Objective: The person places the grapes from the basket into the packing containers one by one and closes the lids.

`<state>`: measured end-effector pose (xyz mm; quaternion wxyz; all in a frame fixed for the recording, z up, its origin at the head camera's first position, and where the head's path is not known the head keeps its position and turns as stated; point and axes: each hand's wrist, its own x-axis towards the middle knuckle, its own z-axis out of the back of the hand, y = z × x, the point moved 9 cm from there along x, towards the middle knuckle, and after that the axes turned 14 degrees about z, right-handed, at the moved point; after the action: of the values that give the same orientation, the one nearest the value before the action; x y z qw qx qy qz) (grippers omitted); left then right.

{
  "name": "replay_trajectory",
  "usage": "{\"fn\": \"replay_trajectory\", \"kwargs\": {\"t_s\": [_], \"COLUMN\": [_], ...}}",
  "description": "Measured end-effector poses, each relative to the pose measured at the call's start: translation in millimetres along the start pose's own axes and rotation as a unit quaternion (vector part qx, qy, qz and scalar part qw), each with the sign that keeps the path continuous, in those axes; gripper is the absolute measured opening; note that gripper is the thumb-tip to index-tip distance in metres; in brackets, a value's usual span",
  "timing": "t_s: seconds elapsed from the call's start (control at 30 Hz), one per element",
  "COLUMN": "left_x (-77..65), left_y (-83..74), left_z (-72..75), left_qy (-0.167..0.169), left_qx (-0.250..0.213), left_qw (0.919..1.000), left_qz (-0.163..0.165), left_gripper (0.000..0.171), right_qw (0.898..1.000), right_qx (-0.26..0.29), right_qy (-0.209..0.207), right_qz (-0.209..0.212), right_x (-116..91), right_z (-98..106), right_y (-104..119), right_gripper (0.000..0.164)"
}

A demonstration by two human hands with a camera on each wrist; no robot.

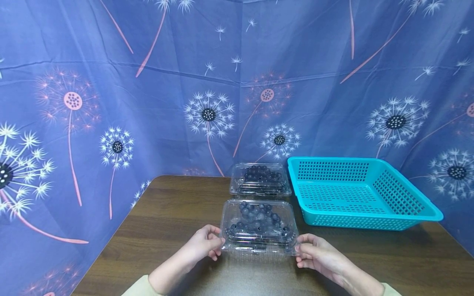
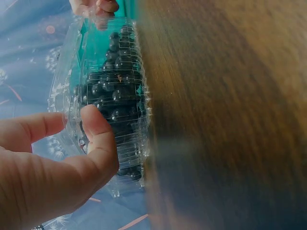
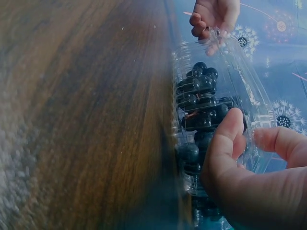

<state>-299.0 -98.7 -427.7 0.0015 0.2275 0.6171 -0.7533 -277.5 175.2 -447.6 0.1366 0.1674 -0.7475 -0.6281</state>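
Note:
A clear plastic clamshell box (image 1: pixel 231 218) of dark grapes (image 1: pixel 255 214) is at the front middle of the table, its lid down. My left hand (image 1: pixel 203 245) pinches its front left corner between thumb and fingers. At the front right corner, my right hand (image 1: pixel 319 255) holds the rim the same way. Both wrist views show the thumbs on the near side of the plastic, in front of the grapes; some fingertips are hidden behind it. Right behind stands a second clear clamshell box (image 1: pixel 237 176), also with dark grapes inside.
A turquoise plastic basket (image 1: pixel 340 220) with perforated walls stands at the right, close beside both boxes. The brown wooden table (image 1: pixel 174 205) reaches back to a blue cloth (image 1: pixel 166 123) printed with dandelions, which hangs behind and at the sides.

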Motion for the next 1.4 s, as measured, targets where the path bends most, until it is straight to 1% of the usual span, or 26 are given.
{"fn": "replay_trajectory", "kwargs": {"t_s": [0.1, 0.5, 0.67, 0.83, 0.97, 1.2, 1.4], "left_x": [0.6, -2.0, -1.5, -0.7, 1.0, 3.6, 4.2], "left_y": [0.5, 2.9, 5.7, 8.5, 9.1, 8.8, 7.7], "left_z": [-1.0, -3.3, -6.4, -8.3, -9.7, -11.5, -12.3], "left_qy": [0.009, 0.026, 0.041, 0.056, 0.061, 0.058, 0.058], "left_qx": [-0.009, -0.027, -0.044, -0.053, -0.056, -0.059, -0.056], "left_qw": [0.9999, 0.9992, 0.9979, 0.9962, 0.9959, 0.9959, 0.9963], "left_qz": [0.003, 0.011, 0.023, 0.040, 0.037, 0.037, 0.030], "left_gripper": [0.042, 0.041, 0.038, 0.033, 0.030, 0.029, 0.027], "right_qw": [1.000, 1.000, 0.999, 0.999, 0.999, 0.999, 0.999], "right_qx": [-0.001, -0.017, -0.025, -0.028, -0.024, -0.025, -0.026], "right_qy": [0.005, 0.023, 0.034, 0.032, 0.031, 0.026, 0.024], "right_qz": [0.002, 0.003, 0.004, -0.002, -0.005, 0.000, 0.007], "right_x": [-0.4, 0.0, -0.4, -1.2, -0.4, 0.2, 1.1], "right_z": [-0.3, -2.4, -5.1, -5.6, -5.1, -3.1, -2.8], "right_y": [0.5, 1.1, 1.3, 0.6, 0.3, -0.4, 0.5], "right_gripper": [0.028, 0.014, 0.016, 0.019, 0.017, 0.017, 0.011]}}
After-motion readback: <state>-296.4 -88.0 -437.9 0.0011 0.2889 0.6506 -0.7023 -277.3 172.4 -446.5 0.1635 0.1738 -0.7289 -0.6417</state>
